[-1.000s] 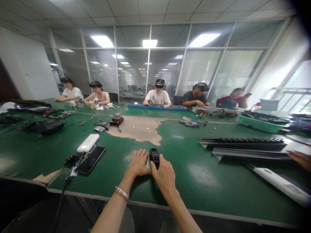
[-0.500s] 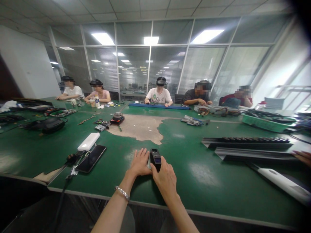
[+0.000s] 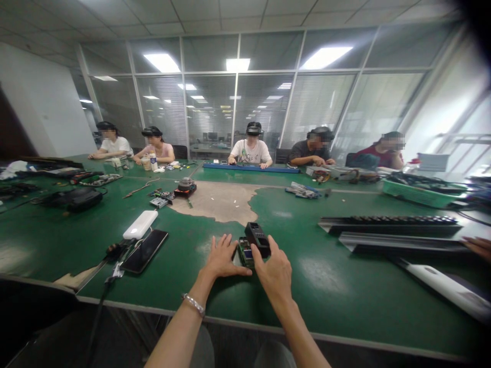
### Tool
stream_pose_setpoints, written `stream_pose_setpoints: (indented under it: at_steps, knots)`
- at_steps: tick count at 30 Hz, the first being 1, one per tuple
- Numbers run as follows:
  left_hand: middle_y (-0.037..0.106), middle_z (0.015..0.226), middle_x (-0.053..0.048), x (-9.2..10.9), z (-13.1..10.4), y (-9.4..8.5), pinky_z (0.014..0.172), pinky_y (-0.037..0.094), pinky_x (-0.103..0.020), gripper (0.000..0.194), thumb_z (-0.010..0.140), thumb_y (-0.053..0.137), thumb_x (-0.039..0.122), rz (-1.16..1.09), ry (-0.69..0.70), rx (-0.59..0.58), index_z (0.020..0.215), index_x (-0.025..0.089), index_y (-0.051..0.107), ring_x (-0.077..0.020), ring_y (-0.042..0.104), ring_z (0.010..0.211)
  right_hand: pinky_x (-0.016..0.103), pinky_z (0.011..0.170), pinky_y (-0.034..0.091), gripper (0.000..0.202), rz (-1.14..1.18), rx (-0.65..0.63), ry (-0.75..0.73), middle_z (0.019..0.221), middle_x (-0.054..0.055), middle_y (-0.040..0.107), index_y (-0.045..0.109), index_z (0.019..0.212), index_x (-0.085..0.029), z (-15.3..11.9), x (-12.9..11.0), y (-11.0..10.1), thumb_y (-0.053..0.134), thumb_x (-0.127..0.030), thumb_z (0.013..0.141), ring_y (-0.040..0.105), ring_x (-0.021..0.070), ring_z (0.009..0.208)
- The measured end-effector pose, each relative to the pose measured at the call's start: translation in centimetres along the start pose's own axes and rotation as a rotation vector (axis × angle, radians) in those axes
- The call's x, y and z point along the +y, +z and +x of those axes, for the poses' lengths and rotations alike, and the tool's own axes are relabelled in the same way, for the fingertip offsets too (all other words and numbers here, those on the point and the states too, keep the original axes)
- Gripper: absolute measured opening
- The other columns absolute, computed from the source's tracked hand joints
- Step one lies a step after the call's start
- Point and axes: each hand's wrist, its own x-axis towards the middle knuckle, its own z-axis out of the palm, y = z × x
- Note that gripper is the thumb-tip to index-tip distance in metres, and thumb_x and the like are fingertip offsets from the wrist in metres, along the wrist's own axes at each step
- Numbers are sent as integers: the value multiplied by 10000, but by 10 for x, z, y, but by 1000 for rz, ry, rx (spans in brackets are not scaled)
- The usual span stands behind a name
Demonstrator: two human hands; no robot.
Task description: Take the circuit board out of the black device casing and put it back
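Observation:
In my right hand is a black plastic housing cover with a rectangular cut-out, pinched between thumb and fingers. It is lifted and tilted just right of a small green circuit board that bears a little blue-lit screen. My left hand rests on the green table with its fingers spread, just left of the board. Its thumb reaches along the board's near end; whether it touches the board I cannot tell. A silver bracelet circles my left wrist.
Left of my hands lie a black phone and a white power bank with cables. Black metal rails and a white-handled tool lie at right, near another person's hand. Several people sit across the table.
The black cover has come up off the device and moved right with my right hand, exposing the green circuit board. My left thumb has spread out to the right.

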Motion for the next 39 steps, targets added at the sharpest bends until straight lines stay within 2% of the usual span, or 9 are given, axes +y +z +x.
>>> stream_pose_setpoints:
  at_steps: [3,8,12,24,29,33,39]
  knots:
    - [165,1565,-103,1,-1,-2,1131,-38,-588,1068,578,511,875,-15,5,4,1432,263,317,-350,87,1438,352,847,419,645,-49,21,31,1084,177,643,464,1326,-79,2,22,-4,454,-537,871,580,277,971]
    - [158,1567,-98,3,-1,-5,1133,-37,-585,1052,586,502,877,-29,-6,-8,1429,270,332,-352,79,1439,352,792,429,654,-142,-29,82,989,171,653,469,1320,-76,-4,62,-2,440,-550,870,596,279,905]
    - [146,1569,-96,3,-1,-5,1137,-41,-577,1051,590,487,882,-31,-7,-17,1429,267,337,-344,76,1441,348,789,430,661,-160,-37,95,1000,168,646,462,1324,-78,-9,78,2,432,-558,870,599,280,912]
    - [148,1565,-121,4,-1,-6,1138,-28,-579,1078,587,441,909,-9,-10,-20,1435,252,333,-335,74,1443,364,810,438,634,-200,-40,-1,1000,176,651,484,1285,-42,-17,83,12,445,-527,879,585,285,932]
    - [114,1570,-128,5,-2,-6,1143,-27,-570,1113,571,442,917,-8,-22,-10,1441,234,316,-326,70,1445,396,891,421,690,-179,24,-83,1122,198,625,480,1276,-18,-17,85,15,467,-566,857,567,306,988]
    - [118,1570,-126,5,-2,-6,1144,-26,-567,1114,546,472,916,-13,-25,-3,1416,231,349,-333,79,1443,410,901,418,760,-145,56,-62,1173,207,599,411,1341,-19,-17,83,13,462,-594,847,551,318,1036]
    - [107,1574,-117,6,-2,-9,1146,-23,-562,1065,543,536,882,-36,-27,-1,1375,234,392,-341,75,1442,385,904,412,637,-165,-15,-45,1165,176,610,435,1328,-28,-18,80,11,414,-497,897,553,294,1021]
